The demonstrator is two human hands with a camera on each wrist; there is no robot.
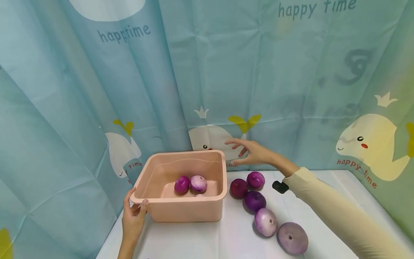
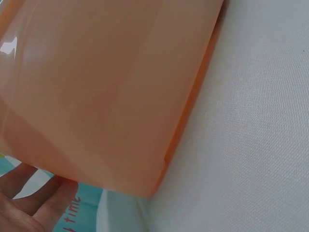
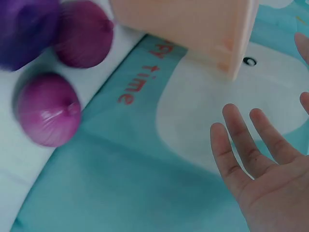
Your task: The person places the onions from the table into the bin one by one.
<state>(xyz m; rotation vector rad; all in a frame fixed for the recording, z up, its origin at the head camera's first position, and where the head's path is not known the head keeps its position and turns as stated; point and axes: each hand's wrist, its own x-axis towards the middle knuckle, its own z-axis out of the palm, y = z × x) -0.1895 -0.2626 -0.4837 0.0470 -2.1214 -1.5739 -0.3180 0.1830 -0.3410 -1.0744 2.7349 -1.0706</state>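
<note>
A pink plastic bin (image 1: pixel 185 211) stands on the white table with red onions inside: a magenta one (image 1: pixel 182 185), a paler one (image 1: pixel 198 183) and a sliver of another behind the front wall. At the bin's front left corner, my left hand (image 1: pixel 133 219) grips the rim, thumb at the front and fingers at the side. My right hand (image 1: pixel 253 153) is in the air just right of the bin's back right corner, fingers spread and holding nothing. Below it lie a dark red onion (image 1: pixel 239 188) and a magenta onion (image 1: pixel 256 180).
A deep purple onion (image 1: pixel 254 201), a pale onion (image 1: pixel 266 222) and a large greyish onion (image 1: pixel 292 237) run toward the front right. A black object (image 1: pixel 280 187) shows by the right sleeve. A blue whale-print curtain (image 1: pixel 223 90) hangs behind the table.
</note>
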